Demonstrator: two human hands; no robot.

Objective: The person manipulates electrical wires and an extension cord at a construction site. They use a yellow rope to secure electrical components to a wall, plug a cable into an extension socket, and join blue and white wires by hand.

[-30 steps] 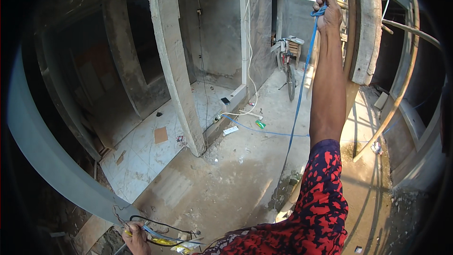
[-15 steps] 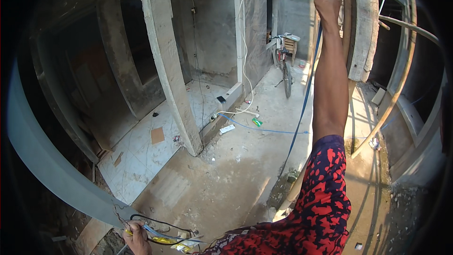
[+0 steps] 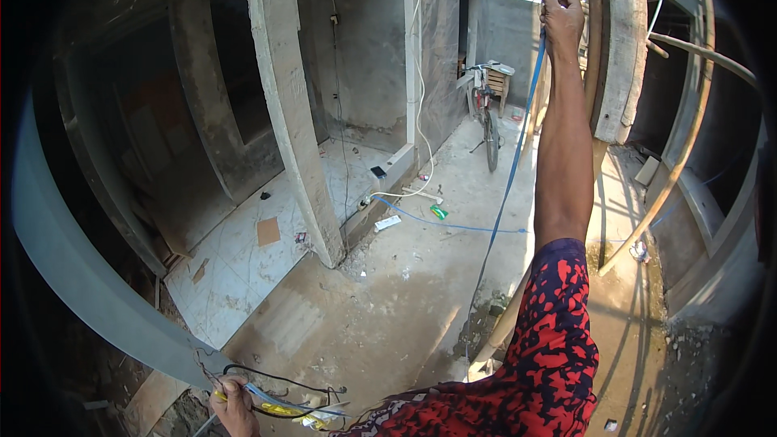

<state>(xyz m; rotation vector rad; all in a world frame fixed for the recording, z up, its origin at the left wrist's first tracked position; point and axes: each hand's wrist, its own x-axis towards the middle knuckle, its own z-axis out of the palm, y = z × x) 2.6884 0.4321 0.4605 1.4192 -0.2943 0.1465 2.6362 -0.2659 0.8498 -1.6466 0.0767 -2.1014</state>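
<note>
High at the upper right, my right hand has its fingertips pinched on a flat blue cable. One run of this cable leads off to the left along the top; another hangs down from the fingers toward the ground. Down at the lower left, my left hand is closed around a bunch of thin wires. Black cable loops and a yellow piece lie just right of that hand. A yellow bit shows at its fingertips, but what else it grips is hidden.
A wooden post stands right beside my right arm. Bamboo poles lean farther right. A concrete pillar rises at centre left, and a curved grey beam runs to my left hand. A bicycle stands at the back.
My right hand is slightly lower in view, and its fingers have shifted on the blue cable. The hanging run has turned and swung a little left. My left hand stays nearly still.
</note>
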